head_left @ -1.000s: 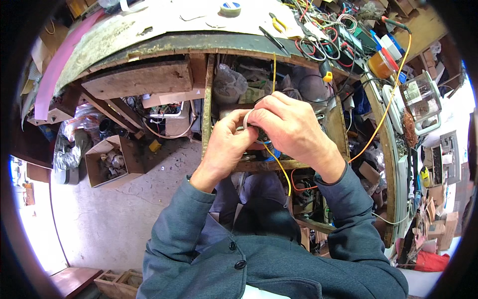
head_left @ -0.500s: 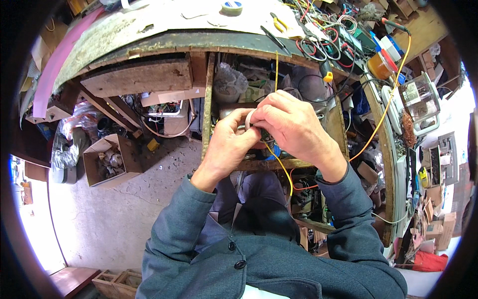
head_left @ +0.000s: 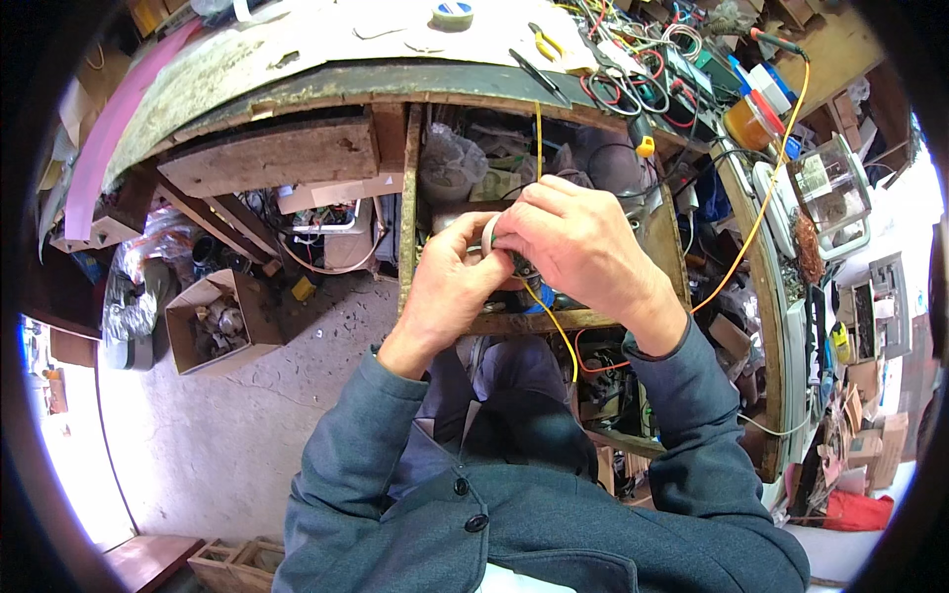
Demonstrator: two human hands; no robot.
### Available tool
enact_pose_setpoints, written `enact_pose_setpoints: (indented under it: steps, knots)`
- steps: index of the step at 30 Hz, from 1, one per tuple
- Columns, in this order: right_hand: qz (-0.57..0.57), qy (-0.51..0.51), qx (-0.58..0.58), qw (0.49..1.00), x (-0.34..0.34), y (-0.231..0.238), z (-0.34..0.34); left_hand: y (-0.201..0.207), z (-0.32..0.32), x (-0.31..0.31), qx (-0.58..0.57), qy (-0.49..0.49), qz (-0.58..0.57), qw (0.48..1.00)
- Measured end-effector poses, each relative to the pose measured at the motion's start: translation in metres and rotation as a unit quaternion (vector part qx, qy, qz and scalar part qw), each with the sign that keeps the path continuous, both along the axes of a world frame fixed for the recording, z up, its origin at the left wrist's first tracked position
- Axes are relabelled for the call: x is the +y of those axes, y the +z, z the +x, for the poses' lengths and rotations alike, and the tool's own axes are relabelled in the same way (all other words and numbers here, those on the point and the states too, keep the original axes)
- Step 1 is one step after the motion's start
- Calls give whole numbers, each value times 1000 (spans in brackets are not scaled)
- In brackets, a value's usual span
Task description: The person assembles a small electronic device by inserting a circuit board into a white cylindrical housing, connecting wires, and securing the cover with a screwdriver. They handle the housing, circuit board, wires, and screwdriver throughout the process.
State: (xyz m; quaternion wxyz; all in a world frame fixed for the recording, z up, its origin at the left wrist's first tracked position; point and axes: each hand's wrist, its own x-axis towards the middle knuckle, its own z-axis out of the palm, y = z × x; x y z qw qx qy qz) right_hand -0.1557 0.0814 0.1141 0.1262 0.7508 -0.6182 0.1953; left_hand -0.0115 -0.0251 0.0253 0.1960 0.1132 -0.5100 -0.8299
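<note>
Sitting between both hands (head_left: pixel 447 287) (head_left: pixel 585 249): white ring (head_left: pixel 488 235)

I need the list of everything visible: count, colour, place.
Pale ring: 1, whitish, between the hands
Yellow wire: 1 or 2, yellow, above and below hands
Drawer: 1, brown, open beneath hands
Workbench: 1, pale top, ahead
Tape roll: 1, greenish, bench top
Pliers: 1, yellow, bench top
Wire tangle: uncountable, mixed, bench's right end
Jar: 1, orange, right
Orange cord: 1, orange, right
Cardboard box: 1, brown, floor at left
Pink strip: 1, pink, far left
Other clutter: uncountable, mixed, throughout
Left hand: 1, bare, holding the pale ring
Right hand: 1, bare, close against the ring
</note>
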Motion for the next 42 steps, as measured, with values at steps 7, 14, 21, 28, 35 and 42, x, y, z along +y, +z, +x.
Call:
enact_pose_setpoints:
  steps: [7,14,21,28,35,42]
  knots:
    - [-5,4,23,1000,3,-2,-1,-2,-1,0,5,-1,1,1000]
    - [-3,0,106,994,2,4,3,-4,0,-2,-12,-13,-20,1000]
    - [-21,-11,102,995,6,-1,3,-4,0,-2,2,-11,22,1000]
    - [-92,-48,12,995,23,-3,1,-2,-3,-4,12,-30,61,998]
    - [-320,-192,-37,927,120,12,8,-6,5,-7,-11,21,17,1000]
    - [-430,-402,-245,770,216,-41,-13,-7,-5,-3,-12,14,17,1000]
